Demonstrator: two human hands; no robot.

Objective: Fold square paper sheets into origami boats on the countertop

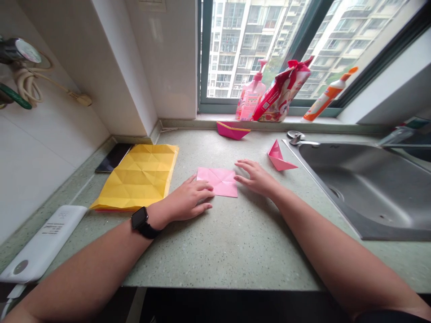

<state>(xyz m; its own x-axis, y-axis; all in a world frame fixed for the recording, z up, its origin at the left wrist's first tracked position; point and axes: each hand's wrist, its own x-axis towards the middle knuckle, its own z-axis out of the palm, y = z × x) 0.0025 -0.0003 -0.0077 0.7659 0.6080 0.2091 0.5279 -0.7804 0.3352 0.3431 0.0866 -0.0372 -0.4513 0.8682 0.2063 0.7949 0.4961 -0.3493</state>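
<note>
A small pink sheet of paper (222, 183) with crossing creases lies flat on the speckled green counter (215, 251). My left hand (189, 197), palm down with fingers stretched, rests over the paper's left edge. At the right edge, my right hand (256, 178) hovers or lightly touches with its fingers apart; contact is hard to tell. Neither hand grips anything. A pink folded paper boat (280, 158) sits beyond my right hand. Farther back, a magenta paper boat with a yellow rim (233, 130) stands near the window ledge.
Creased yellow paper (139, 175) lies at the left, partly over a dark phone (112, 158). A white power bank (45, 242) is at the front left. The metal sink (363, 188) borders the right side. A pump bottle (249, 96), red bag (284, 92) and orange-white bottle (326, 98) line the sill.
</note>
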